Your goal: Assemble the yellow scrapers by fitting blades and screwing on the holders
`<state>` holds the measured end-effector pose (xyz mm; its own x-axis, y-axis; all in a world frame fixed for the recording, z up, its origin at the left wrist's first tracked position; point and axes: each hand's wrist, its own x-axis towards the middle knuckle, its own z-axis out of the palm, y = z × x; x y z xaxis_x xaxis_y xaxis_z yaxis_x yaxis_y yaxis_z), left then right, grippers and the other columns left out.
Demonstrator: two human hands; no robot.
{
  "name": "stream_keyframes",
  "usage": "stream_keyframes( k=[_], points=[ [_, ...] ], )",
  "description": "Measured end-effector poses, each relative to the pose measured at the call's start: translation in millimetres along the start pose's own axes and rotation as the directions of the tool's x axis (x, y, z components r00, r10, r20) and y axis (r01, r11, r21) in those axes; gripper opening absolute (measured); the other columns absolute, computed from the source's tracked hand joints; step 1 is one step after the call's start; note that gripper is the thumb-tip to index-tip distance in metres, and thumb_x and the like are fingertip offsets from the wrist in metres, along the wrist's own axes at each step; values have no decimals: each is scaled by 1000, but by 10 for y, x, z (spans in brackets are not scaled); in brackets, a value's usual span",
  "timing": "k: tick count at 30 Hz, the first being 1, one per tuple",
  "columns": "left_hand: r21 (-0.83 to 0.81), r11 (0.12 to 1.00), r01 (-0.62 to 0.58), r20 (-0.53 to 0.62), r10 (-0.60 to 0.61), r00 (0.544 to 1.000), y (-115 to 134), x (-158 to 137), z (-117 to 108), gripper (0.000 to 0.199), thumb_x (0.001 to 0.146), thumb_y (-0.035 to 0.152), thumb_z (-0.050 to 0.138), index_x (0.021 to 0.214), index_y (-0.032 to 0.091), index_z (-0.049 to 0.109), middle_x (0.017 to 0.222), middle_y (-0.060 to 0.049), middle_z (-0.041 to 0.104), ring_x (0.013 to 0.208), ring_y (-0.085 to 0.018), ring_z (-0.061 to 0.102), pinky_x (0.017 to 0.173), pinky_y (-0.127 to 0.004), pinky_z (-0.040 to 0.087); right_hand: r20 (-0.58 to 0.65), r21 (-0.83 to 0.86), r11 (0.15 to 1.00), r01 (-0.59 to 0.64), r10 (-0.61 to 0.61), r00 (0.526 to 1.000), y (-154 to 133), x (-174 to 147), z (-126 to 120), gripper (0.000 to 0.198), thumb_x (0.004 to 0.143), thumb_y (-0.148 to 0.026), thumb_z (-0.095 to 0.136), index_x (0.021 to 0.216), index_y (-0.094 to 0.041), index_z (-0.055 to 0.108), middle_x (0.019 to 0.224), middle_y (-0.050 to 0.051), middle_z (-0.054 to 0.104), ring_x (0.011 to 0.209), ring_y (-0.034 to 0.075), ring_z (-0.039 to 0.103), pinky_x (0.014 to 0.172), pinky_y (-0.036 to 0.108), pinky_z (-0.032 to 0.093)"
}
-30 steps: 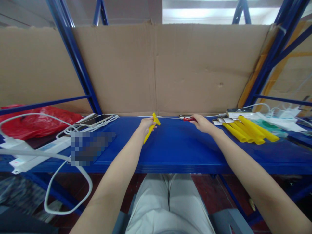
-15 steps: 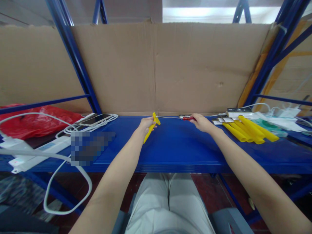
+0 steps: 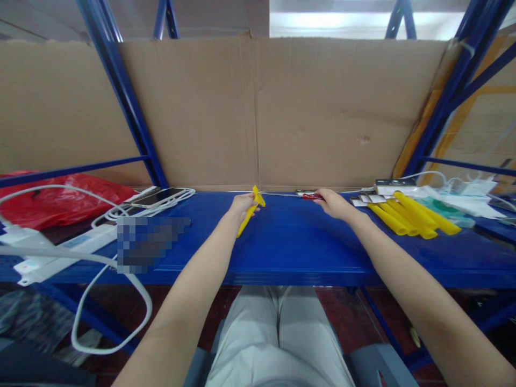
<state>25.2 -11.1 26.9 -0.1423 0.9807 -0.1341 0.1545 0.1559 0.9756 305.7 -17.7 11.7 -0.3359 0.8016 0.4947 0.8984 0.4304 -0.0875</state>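
Both your arms stretch forward over the blue table (image 3: 290, 247), hands apart. Your left hand (image 3: 243, 203) closes its fingers round a yellow T-shaped piece (image 3: 247, 220), tilted, crossbar uppermost. Your right hand (image 3: 332, 203) curls round a red-handled screwdriver (image 3: 309, 196), its thin shaft pointing left toward that crossbar.

The yellow tool (image 3: 247, 220) looks plastic, the red bag (image 3: 64, 206) glossy film, the panel (image 3: 322, 107) matt cardboard.
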Motion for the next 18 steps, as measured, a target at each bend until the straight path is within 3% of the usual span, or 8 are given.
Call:
stream_keyframes(
  k=[4, 8, 13, 18],
  points=[
    [41, 999, -33, -62, 36, 997, -4, -19, 23, 44, 82, 4, 60, 122, 19, 62, 104, -10, 71, 56, -11, 65, 41, -16, 37, 8, -31, 999, 22, -22, 1000, -82, -53, -89, 21, 90, -23, 46, 104, -14, 58, 105, 16, 67, 99, 26, 62, 84, 33, 45],
    [58, 997, -46, -91, 52, 995, -12, -14, 28, 42, 80, 6, 64, 120, 20, 64, 99, -10, 72, 56, -12, 66, 43, -17, 37, 11, -103, 995, -7, 8, 1000, -148, -92, -145, 35, 83, -34, 59, 113, -15, 52, 102, 14, 68, 94, 27, 64, 75, 32, 45],
    [73, 996, -47, -83, 53, 995, -7, -24, 32, 44, 81, 3, 59, 123, 19, 62, 102, -11, 71, 58, -12, 66, 41, -17, 36, -46, -196, 980, 34, -44, 998, -158, -93, -154, 20, 87, -34, 54, 101, -20, 57, 97, 10, 67, 88, 25, 64, 70, 30, 43],
    [96, 994, -55, -55, 60, 997, -2, -38, 52, 48, 82, -2, 51, 125, 18, 60, 106, -11, 71, 59, -12, 66, 40, -16, 34, -129, -177, 984, 23, -47, 991, -156, -107, -216, 27, 89, -40, 50, 103, -20, 63, 106, 11, 65, 95, 24, 61, 74, 30, 44]
  ],
)
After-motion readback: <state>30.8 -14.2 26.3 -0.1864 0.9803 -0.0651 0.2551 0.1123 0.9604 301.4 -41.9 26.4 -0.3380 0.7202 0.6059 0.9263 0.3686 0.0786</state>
